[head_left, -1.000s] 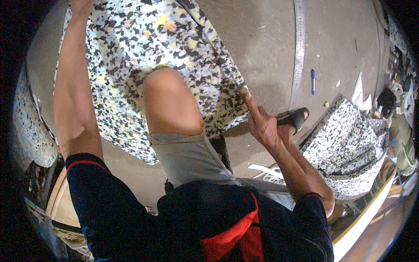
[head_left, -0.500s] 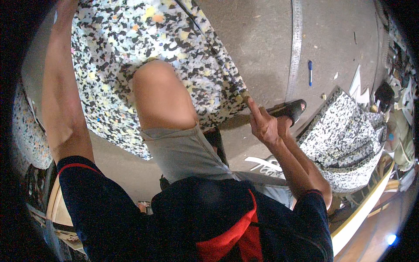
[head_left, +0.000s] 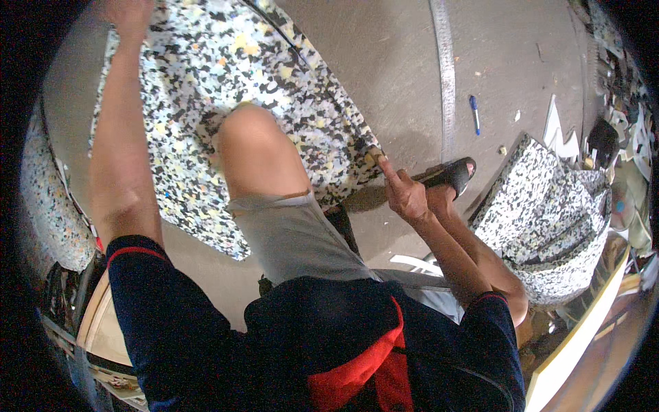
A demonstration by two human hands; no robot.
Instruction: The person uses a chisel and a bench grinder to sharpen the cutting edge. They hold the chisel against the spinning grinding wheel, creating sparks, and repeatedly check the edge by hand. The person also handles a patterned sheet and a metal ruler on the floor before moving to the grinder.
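A speckled black, white and pastel foam sheet lies under my bare knee, with a thin dark line or strip along its right part. My left hand reaches to the sheet's top left, its fingers blurred and cut off by the frame. My right hand is at the sheet's lower right corner, index finger pointing along the edge, other fingers curled. A small tan item at its fingertip is too unclear to name.
Folded speckled foam lies right of my sandalled foot, near a blue pen, white offcuts and a long pale board. A metallic strip crosses the floor. More foam is at the left.
The view shifted slightly left and back right, with the floor items a little higher and left than a second ago. Both hands stay at about the same places on the sheet.
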